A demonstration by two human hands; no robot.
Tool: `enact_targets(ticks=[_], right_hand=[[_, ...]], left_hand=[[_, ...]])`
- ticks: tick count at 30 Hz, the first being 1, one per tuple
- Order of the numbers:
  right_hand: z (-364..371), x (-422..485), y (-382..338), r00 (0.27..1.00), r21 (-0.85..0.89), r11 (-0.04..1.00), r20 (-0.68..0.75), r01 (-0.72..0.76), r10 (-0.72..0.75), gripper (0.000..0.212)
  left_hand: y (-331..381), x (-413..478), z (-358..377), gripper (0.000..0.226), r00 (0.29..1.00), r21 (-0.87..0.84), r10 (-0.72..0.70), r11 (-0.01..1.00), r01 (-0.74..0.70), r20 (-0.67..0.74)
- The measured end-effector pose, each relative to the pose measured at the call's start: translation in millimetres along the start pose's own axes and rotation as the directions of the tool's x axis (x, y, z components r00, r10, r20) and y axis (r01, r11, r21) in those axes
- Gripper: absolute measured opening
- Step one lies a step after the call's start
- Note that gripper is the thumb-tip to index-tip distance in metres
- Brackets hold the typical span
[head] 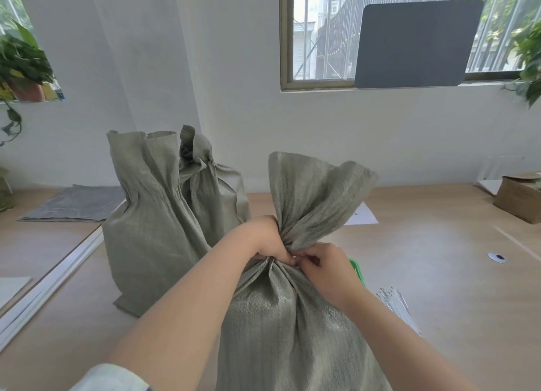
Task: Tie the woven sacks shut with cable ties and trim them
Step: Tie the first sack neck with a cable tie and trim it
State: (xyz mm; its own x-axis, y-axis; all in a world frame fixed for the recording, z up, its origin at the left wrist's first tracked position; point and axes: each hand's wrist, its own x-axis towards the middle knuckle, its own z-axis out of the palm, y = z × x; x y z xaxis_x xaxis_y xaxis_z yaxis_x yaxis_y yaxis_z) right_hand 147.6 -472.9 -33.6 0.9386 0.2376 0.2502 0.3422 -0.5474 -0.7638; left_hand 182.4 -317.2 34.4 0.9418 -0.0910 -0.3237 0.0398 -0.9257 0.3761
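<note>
Near woven sack (292, 332) upright on worktop (439, 259), gathered neck vertical. Left hand (265, 241) clenched around neck at 9 o'clock; right hand (325, 269) at 3, pinching what looks like a cable tie. Spare cable ties (395, 301) lying at 4 o'clock, nearer right hand.

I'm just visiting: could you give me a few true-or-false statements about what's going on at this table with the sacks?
1. Both hands work at the gathered neck of the nearest grey-green woven sack. True.
2. The left hand rests flat on the wooden table. False: it grips the sack's neck.
3. Two more grey-green woven sacks stand behind. True.
4. The bundle of pale cable ties lies left of the sack. False: it lies right of it, beyond the right hand.
</note>
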Motion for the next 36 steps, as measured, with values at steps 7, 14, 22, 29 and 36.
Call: enact_targets(ticks=[7, 14, 22, 29, 36], right_hand=[[4, -5, 1, 0.992, 0.154, 0.987, -0.123, 0.054, -0.035, 0.019], [14, -7, -10, 0.958, 0.111, 0.952, -0.071, 0.284, -0.278, 0.006], [37, 0, -17, 0.890, -0.158, 0.911, -0.205, 0.381, -0.408, 0.032], [34, 4, -9, 0.878, -0.028, 0.883, -0.089, 0.469, -0.470, 0.028], [20, 6, 8, 0.968, 0.215, 0.944, -0.048, 0.252, -0.248, 0.029]], left_hand=[[-23, 4, 20, 0.032, 0.996, -0.540, -0.071, 0.842, 0.028, -0.058], [-23, 3, 32, 0.036, 0.988, -0.591, -0.073, 0.807, -0.022, -0.136], [-22, -1, 35, 0.026, 0.986, -0.658, -0.128, 0.753, 0.027, -0.106], [-29, 1, 43, 0.038, 0.980, -0.787, -0.146, 0.617, -0.018, -0.136], [-38, 3, 52, 0.021, 0.973, -0.843, -0.015, 0.502, -0.192, -0.230]])
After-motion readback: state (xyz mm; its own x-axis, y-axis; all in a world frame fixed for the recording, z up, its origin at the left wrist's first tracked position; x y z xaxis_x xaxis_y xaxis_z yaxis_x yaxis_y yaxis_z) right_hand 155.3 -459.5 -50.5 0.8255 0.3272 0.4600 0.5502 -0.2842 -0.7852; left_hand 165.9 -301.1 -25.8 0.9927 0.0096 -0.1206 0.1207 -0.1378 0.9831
